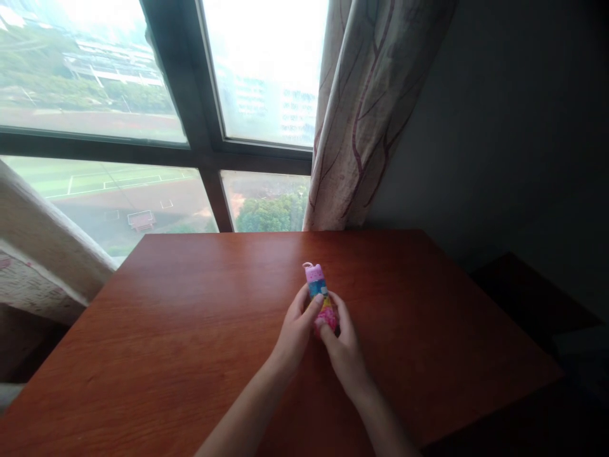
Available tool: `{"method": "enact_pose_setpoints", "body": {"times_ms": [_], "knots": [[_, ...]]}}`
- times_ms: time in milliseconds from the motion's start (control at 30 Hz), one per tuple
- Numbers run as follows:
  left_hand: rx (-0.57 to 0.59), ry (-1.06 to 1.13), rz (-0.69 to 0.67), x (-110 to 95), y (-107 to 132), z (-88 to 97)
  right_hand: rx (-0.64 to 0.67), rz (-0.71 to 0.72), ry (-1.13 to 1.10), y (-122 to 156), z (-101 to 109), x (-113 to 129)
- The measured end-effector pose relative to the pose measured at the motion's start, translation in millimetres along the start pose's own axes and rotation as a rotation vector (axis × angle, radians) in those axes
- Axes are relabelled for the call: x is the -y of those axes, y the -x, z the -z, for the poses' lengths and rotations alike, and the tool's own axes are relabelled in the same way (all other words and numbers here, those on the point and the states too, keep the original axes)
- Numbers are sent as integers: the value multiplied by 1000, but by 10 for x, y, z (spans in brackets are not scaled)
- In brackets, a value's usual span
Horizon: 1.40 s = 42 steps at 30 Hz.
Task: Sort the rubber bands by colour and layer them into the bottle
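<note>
Between both hands is a small colourful bottle-shaped item [315, 287], with a pink cat-eared top, a thin loop at its upper left, a blue band, some yellow and a bright pink lower part. My left hand [301, 315] is closed round its left side, the thumb lying across the front. From the right, my right hand [341, 337] grips the lower part, its thumb near the bottom end. The item's top points away from me, tilted slightly left. Fingers hide its sides, and its exact kind is unclear.
Under my hands is a reddish-brown wooden table [190, 330]. Beyond its far edge stands a dark-framed window [204, 149]. A patterned curtain [361, 120] hangs right of the window, and another curtain [42, 241] is at the left. A dark wall [499, 127] fills the right side.
</note>
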State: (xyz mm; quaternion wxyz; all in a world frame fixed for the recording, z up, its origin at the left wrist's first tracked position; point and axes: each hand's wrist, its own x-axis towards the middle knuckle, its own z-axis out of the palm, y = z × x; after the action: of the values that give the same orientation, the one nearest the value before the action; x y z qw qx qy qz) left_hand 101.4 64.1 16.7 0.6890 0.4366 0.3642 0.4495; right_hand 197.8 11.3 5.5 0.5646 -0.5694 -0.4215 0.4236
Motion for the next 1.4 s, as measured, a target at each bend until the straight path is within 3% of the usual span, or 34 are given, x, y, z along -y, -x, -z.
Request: {"method": "enact_pose_setpoints", "body": {"times_ms": [100, 200, 300, 467, 533, 633, 767, 967, 1400], "knots": [[-34, -127, 19, -28, -27, 113, 13, -182, -241, -113, 184, 25], [-77, -321, -9, -85, -22, 337, -24, -213, -286, -258, 441, 23], [-127, -503, -58, -143, 27, 601, -96, -92, -10, -424, 698, -3], [-180, -649, -133, -182, 106, 878, -303, 386, 787, -631, 940, -86], [-181, -675, -146, -167, 117, 900, -300, 505, 972, -641, 946, -149], [-163, -712, -167, -129, 124, 891, -268, 521, 1065, -582, 900, -273], [-145, -710, -177, -95, 124, 884, -226, 503, 965, -469, 854, -395], [-139, -725, -184, -71, 120, 896, -269, 379, 756, -400, 873, -382], [-117, -826, -236, -83, 129, 858, -245, 460, 847, -343, 816, -379]]}}
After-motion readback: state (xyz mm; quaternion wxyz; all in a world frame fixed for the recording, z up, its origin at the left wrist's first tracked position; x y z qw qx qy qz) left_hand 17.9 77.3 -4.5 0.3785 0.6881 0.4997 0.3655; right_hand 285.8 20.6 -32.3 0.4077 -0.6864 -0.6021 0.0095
